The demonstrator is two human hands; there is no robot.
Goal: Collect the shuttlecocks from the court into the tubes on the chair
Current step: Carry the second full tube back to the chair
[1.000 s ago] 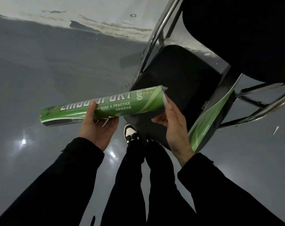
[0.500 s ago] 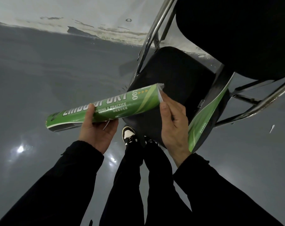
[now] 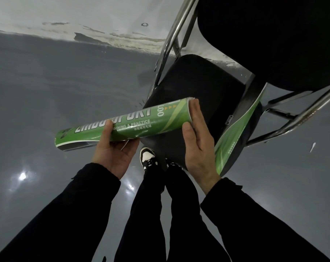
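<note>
The green tube (image 3: 122, 125) lies almost level in front of the person, over the near edge of the chair (image 3: 198, 87) seat, its right end tipped a little higher than the left. White lettering runs along its side, with "TRAINING & PRACTICE" partly readable. The left hand (image 3: 113, 154) holds it from below near the middle, thumb over the top and fingers curled underneath. The right hand (image 3: 198, 146) is flat against the tube's right end, fingers straight and together across the mouth, thumb laid along the underside; what's inside the tube can't be seen. A second tube (image 3: 234, 135), green and black, lies on the right side of the seat and sticks out past its front edge, just behind the right wrist. The chair is black-padded with a shiny metal frame, its backrest dark at upper right. Below, a black-and-white shoe (image 3: 148, 157) stands at the seat's front edge on the glossy grey floor (image 3: 56, 82). A small white fleck (image 3: 312, 147) lies on the floor far right, too small to identify.
</note>
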